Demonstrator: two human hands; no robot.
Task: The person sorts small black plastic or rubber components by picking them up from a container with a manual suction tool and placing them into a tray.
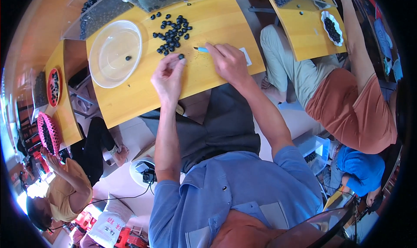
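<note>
Between the thumb and fingertips of my left hand (168, 77) is a single dark blueberry (181, 56), held just over the near part of the yellow wooden table (130, 101). My right hand (230, 62) is closed round a small knife (203, 49) with a light blue handle; its short blade points left, toward the berry but apart from it. Beyond both hands lies a loose heap of blueberries (173, 33). To the left stands a round clear plastic tub (96, 67) with one berry (128, 57) in it. Small dark crumbs dot the wood near the knife.
Clear bins of berries (97, 20) line the table's far edge. A white card (246, 56) lies beside my right hand. People sit at side tables: one in yellow (69, 189) at left, one in rust-brown (343, 104) at right. A cable (126, 197) crosses the floor.
</note>
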